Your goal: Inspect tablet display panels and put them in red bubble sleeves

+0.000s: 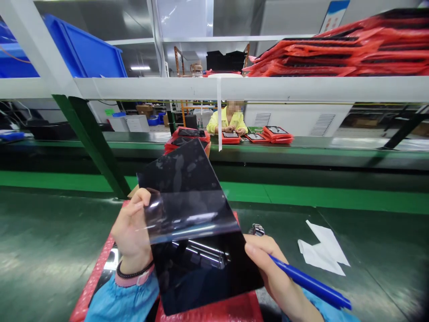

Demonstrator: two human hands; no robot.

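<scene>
Though against the panel [204,266], right fingers [264,243] partly invisible.

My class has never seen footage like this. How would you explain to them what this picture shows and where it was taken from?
There is no machine here: a person works with two bare hands. The only picture comes from a camera worn on that person's head, looking forward and down. The left hand pinches a clear film that stretches across a glossy dark panel. The right hand grips the panel's edge and also holds a blue pen-like tool. On the green bench lie red wrapping, below the panel, and white paper, off to the right. Farther away, a co-worker in yellow sits or stands behind another bench.
</scene>
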